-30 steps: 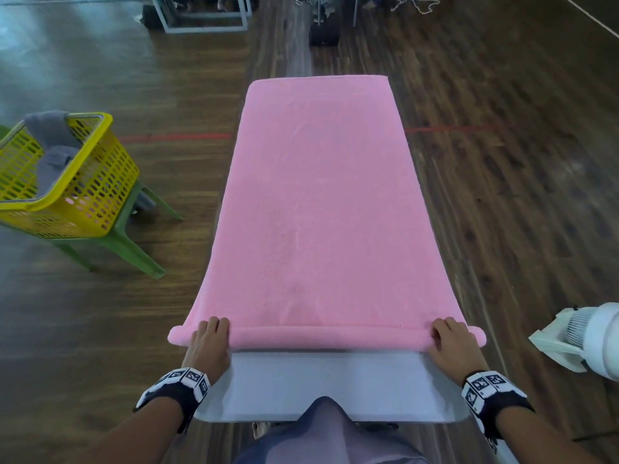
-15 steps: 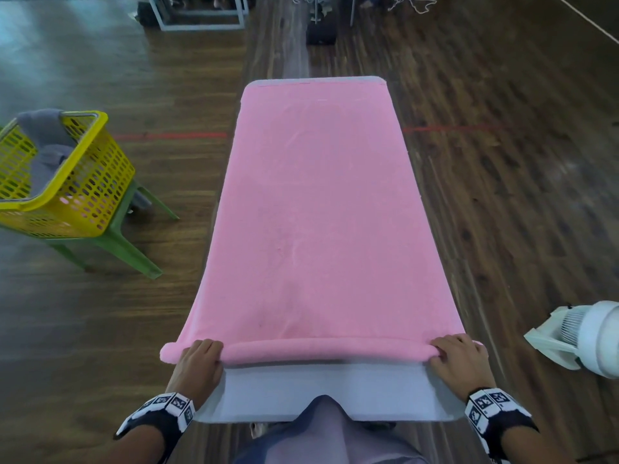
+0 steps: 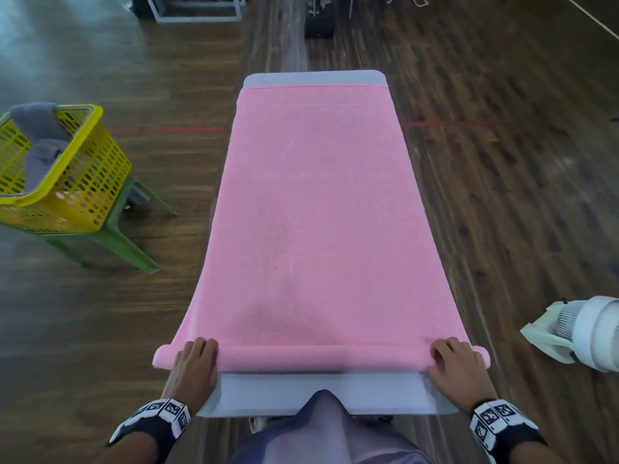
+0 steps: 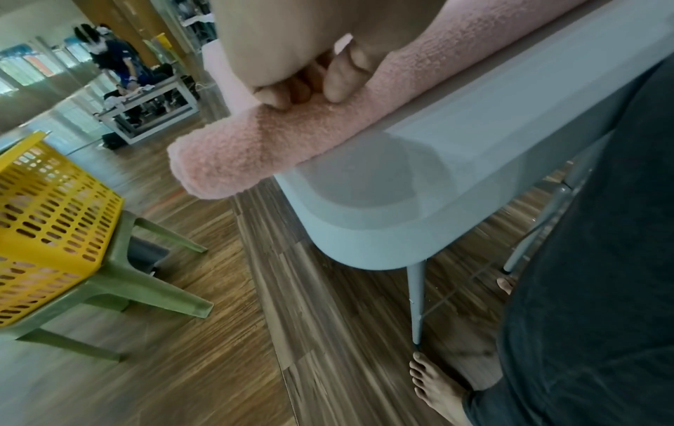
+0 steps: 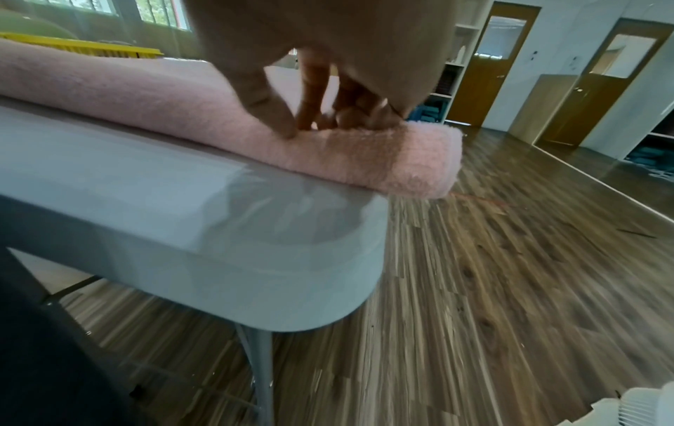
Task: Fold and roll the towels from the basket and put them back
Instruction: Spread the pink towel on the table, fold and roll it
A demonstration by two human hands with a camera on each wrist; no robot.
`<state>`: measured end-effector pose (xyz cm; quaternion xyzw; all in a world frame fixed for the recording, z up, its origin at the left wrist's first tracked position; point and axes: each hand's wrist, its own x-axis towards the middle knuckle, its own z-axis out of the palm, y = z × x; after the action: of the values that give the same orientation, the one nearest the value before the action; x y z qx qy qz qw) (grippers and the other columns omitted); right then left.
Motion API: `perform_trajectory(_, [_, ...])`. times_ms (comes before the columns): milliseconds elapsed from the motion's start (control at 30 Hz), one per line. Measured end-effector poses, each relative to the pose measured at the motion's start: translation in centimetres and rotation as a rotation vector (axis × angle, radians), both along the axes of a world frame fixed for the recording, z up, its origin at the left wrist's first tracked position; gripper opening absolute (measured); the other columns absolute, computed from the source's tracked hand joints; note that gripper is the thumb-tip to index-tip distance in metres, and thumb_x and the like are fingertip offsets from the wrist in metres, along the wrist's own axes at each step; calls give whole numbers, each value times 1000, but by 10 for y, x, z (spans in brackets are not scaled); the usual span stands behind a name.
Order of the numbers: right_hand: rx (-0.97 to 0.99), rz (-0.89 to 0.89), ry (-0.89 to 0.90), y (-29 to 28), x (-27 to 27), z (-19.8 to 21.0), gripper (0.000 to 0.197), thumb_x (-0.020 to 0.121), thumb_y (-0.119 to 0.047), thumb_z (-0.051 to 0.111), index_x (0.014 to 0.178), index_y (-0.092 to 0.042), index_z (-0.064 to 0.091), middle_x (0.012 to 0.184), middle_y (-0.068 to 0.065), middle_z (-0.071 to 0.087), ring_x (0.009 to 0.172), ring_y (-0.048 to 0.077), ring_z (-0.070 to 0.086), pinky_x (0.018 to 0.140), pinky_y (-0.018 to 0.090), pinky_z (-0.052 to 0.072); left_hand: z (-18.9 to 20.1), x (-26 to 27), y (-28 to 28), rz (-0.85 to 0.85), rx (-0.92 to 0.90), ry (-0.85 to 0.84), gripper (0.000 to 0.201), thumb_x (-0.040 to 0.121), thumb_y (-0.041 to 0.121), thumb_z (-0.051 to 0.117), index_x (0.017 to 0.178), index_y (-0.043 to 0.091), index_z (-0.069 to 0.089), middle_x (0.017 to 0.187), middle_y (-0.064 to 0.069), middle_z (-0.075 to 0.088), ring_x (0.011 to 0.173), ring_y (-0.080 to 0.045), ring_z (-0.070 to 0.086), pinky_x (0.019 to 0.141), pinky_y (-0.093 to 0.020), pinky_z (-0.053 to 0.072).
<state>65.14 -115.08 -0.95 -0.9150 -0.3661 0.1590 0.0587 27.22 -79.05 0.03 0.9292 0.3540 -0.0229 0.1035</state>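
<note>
Pink towel (image 3: 318,209) flat along grey table (image 3: 318,393), near edge rolled into thin tube. Left hand (image 3: 194,366) on tube's left end, right hand (image 3: 459,370) on right end — head view shows only knuckles. Left wrist view: fingers (image 4: 339,77) curled down, tips dug into roll, tube end overhanging table corner. Right wrist view: fingers (image 5: 310,95) bent, tips pressing roll's top. Yellow basket (image 3: 80,175) on green stool (image 3: 120,232) left of table, grey towel (image 3: 37,122) over rim — head view only. White fan (image 3: 582,333) on floor, right.

pink towel (image 3: 315,209) flat on table, near edge seemingly rolled
</note>
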Motion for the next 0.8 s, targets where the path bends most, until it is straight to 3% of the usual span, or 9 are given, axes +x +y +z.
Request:
perform_trajectory(133, [-48,44,8,3,3,3,45,57,-24,81,99,-23,64,97,-5,62,88,26,60,74,43,47,5,5,0,1,-59,57,48,51,4,75,94,15,58,95,-2,59,82,-26,56,68,-39,51])
perform_trajectory(200, [-51,45,3,9,10,8,36,64,-25,76,100,-25,67,97,-6,66,92,25,61,80,43,45,6,7,6,-5,-97,48,39,56,5,75,91,14,61,91,-1,62,81,-27,59,70,-40,52])
perform_trajectory(300, [-102,59,-60,23,20,14,28,80,-31,55,104,-30,68,103,-10,69,100,18,60,92,41,35,9,12,15,-38,-91,34,19,68,17,57,86,14,64,82,-1,64,74,-27,61,68,-40,49])
perform_trajectory(400, [42,20,-54,34,28,13,31,87,-25,47,111,-27,67,114,-7,65,108,18,58,96,42,35,-2,18,27,25,-107,-9,39,82,1,49,119,6,61,117,-11,64,109,-34,59,98,-46,44])
perform_trajectory(467, [178,5,-103,37,29,9,28,90,-15,55,115,-20,66,120,0,64,111,24,60,95,46,42,-7,21,28,77,-108,0,58,84,-10,43,140,4,43,145,-12,43,138,-32,35,116,-43,19])
perform_trajectory(533, [193,53,-121,37,24,1,35,92,-21,45,120,-11,65,123,9,64,112,31,61,94,48,48,-7,23,21,99,-127,-5,62,85,-11,41,145,3,34,151,-12,32,143,-30,22,117,-40,10])
perform_trajectory(600, [137,113,-108,33,13,-8,48,89,-29,35,124,-8,61,126,9,62,116,31,57,97,49,45,-12,19,12,64,-101,4,56,88,-2,45,143,0,37,149,-16,36,141,-33,27,115,-45,18])
perform_trajectory(700, [86,115,-78,26,3,-14,50,78,-26,52,125,-9,59,124,7,62,118,30,56,98,51,43,-15,15,9,-3,-94,93,64,76,3,66,136,-2,45,142,-18,46,134,-37,40,108,-54,33])
perform_trajectory(800, [54,55,-90,37,11,0,39,64,-19,77,101,-17,67,100,2,68,94,29,64,83,45,48,-7,24,15,-11,-90,123,55,63,0,77,114,4,61,131,-17,55,123,-40,50,100,-60,40])
